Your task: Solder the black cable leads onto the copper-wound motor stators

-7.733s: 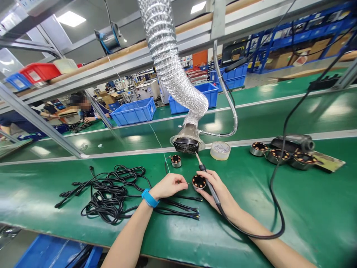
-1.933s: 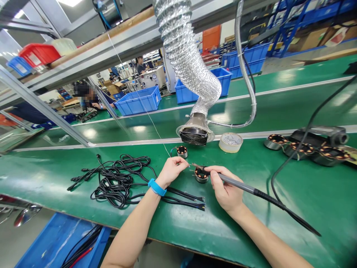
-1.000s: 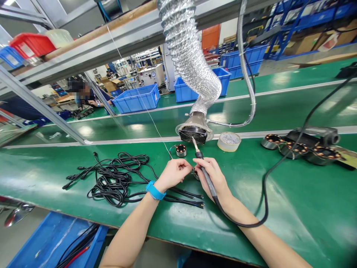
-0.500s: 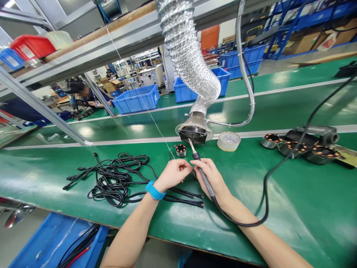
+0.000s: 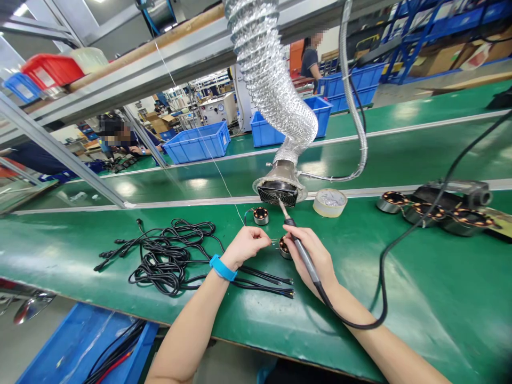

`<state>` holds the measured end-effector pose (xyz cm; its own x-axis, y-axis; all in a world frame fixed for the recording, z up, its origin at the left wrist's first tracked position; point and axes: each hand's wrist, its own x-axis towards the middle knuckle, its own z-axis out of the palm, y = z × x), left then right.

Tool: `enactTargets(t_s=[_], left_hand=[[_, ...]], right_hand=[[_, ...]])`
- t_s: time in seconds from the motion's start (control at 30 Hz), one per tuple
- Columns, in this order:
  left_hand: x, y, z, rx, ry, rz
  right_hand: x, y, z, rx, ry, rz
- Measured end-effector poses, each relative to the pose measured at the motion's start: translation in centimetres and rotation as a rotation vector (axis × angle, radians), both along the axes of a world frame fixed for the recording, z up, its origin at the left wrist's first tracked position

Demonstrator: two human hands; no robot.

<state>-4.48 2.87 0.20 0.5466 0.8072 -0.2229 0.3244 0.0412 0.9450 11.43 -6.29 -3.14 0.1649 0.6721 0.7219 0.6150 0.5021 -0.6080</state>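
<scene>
My left hand [image 5: 248,246], a blue band at its wrist, is closed in a pinch. A thin solder wire [image 5: 224,180] runs down from the overhead shelf into it, and fine strands show past the fingertips. My right hand [image 5: 314,256] is wrapped round a soldering iron [image 5: 304,255], whose tip points up and away toward the fume fan [image 5: 277,195]. Right by its fingers sits a small motor stator [image 5: 284,248], partly hidden by that hand. A second stator [image 5: 261,216] with copper windings stands just beyond my left hand.
Black cables [image 5: 172,256] lie coiled at left, their stripped ends near my wrists. A tape roll [image 5: 330,203] stands right of the fan. Several larger stators [image 5: 426,212] are at far right. The iron's cord [image 5: 382,277] loops over my right forearm. Co-workers are in the background.
My hands have moved apart slightly, the right one shifting right with the soldering iron. More of the stator between them now shows. Another person has appeared in the background.
</scene>
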Motion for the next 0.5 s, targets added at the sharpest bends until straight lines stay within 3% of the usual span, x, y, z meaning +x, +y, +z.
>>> enactTargets(t_s=[0.13,0.5], left_hand=[[-0.2,0.4,0.0,-0.064,0.032,-0.012],[-0.4,0.5,0.1,-0.127,0.018,-0.029]], right_hand=[[0.7,-1.4,0.5,0.003,0.043,-0.105],[0.6,-2.7,1.0,0.022,-0.029,-0.1]])
